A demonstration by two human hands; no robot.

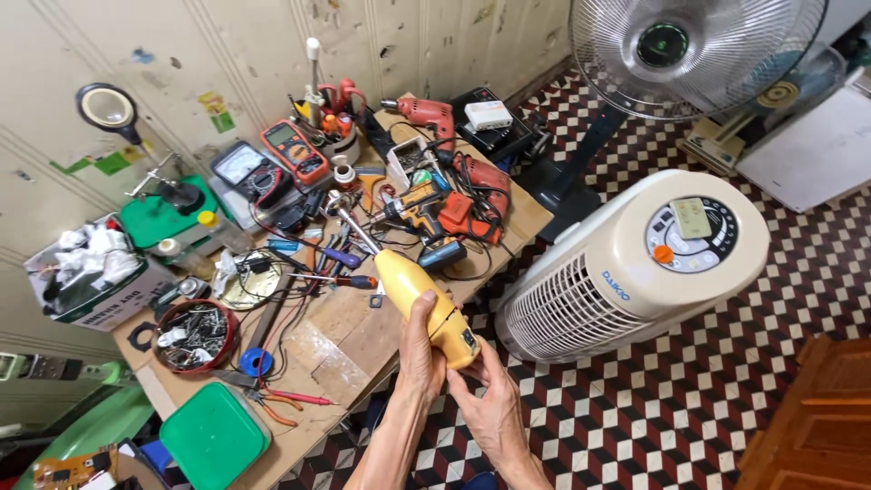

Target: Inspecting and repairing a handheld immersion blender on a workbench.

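Note:
My left hand (420,349) grips the yellow body of a hand tool (417,295) with a long metal shaft and a socket-like tip (337,205) that points up and left over the workbench. My right hand (490,404) touches the tool's lower end from below, fingers against its base. Both hands hover above the near right corner of the wooden bench (354,336).
The bench holds red drills (426,113), a cordless drill (422,209), multimeters (295,150), screwdrivers, pliers (277,399), a red bowl of metal parts (192,336), a green lid (213,436) and a magnifier lamp (109,109). A cream tower appliance (626,263) and a pedestal fan (689,50) stand on the tiled floor.

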